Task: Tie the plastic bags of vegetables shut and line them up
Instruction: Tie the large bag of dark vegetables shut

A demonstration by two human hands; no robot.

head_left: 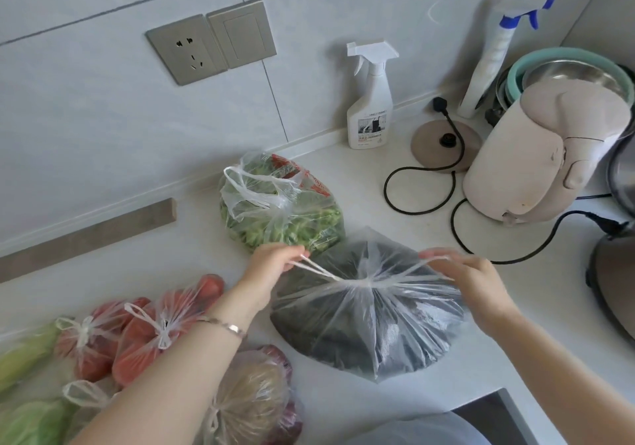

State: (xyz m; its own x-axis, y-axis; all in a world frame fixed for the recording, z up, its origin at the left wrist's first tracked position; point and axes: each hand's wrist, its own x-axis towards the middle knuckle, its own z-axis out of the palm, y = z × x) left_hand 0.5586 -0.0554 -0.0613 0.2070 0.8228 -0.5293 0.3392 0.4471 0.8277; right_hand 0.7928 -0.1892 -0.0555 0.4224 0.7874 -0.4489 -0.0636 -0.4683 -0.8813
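Note:
A clear plastic bag of dark leafy vegetables [371,328] lies on the white counter in the middle. My left hand [271,261] pinches its left handle and my right hand [474,276] pinches its right handle; the two handles are pulled apart, crossed in a knot at the bag's top. Behind it rests a bag of green vegetables [285,214] with loose, untied handles. At the left lie tied bags: two of red tomatoes [144,334], one of corn [24,352], one of green cabbage [31,424], and one of brown and purple produce [254,400].
A white spray bottle [371,101] stands against the tiled wall, and a second one [494,56] leans at the back right. A beige kettle [546,156], its base [443,145] and black cords [422,190] crowd the right. A cooktop corner [494,413] lies at the front edge.

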